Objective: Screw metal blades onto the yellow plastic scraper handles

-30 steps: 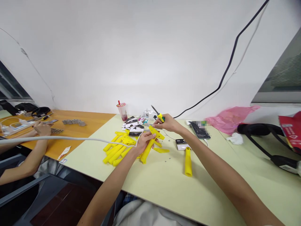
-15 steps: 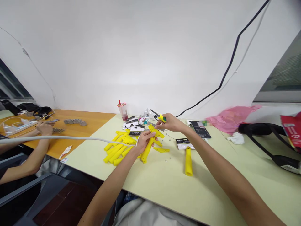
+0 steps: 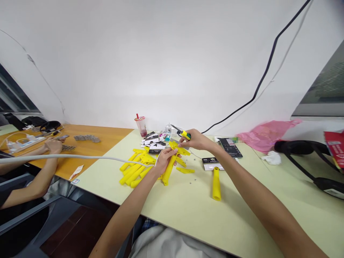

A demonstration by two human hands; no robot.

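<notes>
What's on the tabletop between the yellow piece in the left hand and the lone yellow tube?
In the head view, a flat yellow piece and a few small metal bits lie between the held piece and the tube.

Easiest way through for me is the table on the near side of my left fingers, a wide open stretch. Going left of those fingers is a pain: the yellow pile sits just beside them and a white cable cuts across on that side too. Up by my right fingers, the screwdriver juts out leftward. Nearer and to their right, a packet and yellow tube block any low slide.
</notes>
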